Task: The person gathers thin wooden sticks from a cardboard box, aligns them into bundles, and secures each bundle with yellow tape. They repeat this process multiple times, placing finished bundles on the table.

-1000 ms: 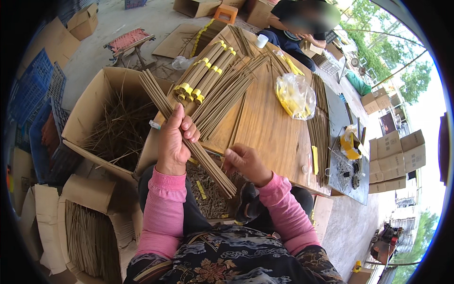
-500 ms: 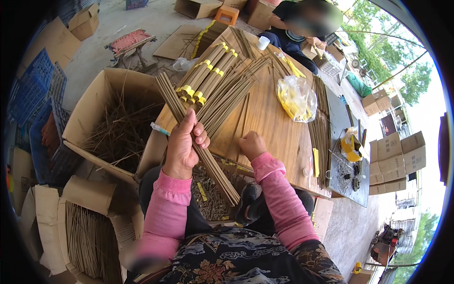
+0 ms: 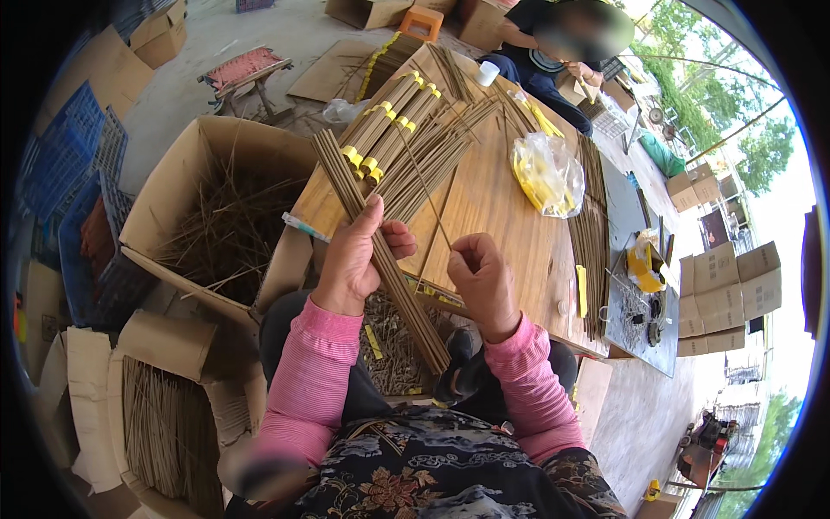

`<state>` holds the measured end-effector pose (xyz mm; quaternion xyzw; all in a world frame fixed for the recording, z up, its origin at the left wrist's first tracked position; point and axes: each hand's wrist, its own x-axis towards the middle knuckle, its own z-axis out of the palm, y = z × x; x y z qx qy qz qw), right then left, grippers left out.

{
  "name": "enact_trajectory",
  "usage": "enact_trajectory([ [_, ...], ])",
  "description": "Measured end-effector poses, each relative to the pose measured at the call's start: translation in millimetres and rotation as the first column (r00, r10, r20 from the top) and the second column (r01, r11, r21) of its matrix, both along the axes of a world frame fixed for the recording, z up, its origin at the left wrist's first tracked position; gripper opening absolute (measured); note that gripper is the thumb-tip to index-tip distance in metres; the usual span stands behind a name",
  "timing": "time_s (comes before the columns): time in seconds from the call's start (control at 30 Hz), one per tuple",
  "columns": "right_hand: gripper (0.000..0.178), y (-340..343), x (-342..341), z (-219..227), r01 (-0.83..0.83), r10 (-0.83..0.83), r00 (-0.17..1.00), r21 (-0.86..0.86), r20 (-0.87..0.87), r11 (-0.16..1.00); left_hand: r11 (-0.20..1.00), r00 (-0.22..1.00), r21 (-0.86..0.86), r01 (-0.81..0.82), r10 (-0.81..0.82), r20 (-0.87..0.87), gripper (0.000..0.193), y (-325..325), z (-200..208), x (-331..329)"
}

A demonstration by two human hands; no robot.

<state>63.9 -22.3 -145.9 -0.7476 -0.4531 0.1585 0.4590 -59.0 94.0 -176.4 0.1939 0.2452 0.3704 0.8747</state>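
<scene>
A bundle of thin brown sticks (image 3: pixel 402 290) lies slantwise in my left hand (image 3: pixel 353 251), whose fingers are closed round its middle. My right hand (image 3: pixel 484 277) pinches the near end of a single brown stick (image 3: pixel 430 201) above the wooden table (image 3: pixel 484 186). That stick slants up and left over loose sticks (image 3: pixel 424 177) spread on the tabletop. Beyond my left hand are several finished-looking stick bundles (image 3: pixel 389 130) bound with yellow bands, stacked side by side. A clear bag with yellow strips (image 3: pixel 546 176) sits right of the loose sticks.
At the left stands a cardboard box of tangled sticks (image 3: pixel 216 216); a nearer box holds straight sticks (image 3: pixel 164 432). A grey board (image 3: pixel 631 285) carries a yellow container (image 3: pixel 644 266). Another person (image 3: pixel 536 52) sits beyond the table. Stick scraps (image 3: pixel 398 346) lie below the table edge.
My right hand has risen off the tabletop and turned, and now holds one stick. My left hand and its bundle have shifted slightly right in the picture.
</scene>
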Motion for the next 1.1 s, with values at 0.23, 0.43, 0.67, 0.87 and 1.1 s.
enact_trajectory([
  [0.23,0.017,3,-38,7,-0.210,0.170,0.925,0.087,0.339,0.974,0.999,1.000,0.039,0.024,-0.024,-0.001,0.038,-2,-3,1],
  [0.43,0.018,6,-46,5,-0.291,0.231,0.851,0.058,0.471,0.955,0.999,0.998,0.040,0.032,-0.034,0.056,0.039,-2,-2,0],
  [0.67,0.023,5,-50,3,-0.341,0.247,0.784,0.064,0.570,0.938,0.998,0.998,0.038,0.057,-0.058,0.024,0.031,-1,-3,-2],
  [0.87,0.033,2,-48,0,-0.388,0.317,0.744,-0.006,0.588,0.922,0.998,0.998,0.035,0.049,-0.047,-0.050,0.029,0,-6,-3],
  [1.1,0.032,-1,-41,-1,-0.383,0.332,0.858,0.057,0.392,0.922,0.999,0.999,0.038,-0.019,0.018,0.027,0.015,2,-6,-2],
])
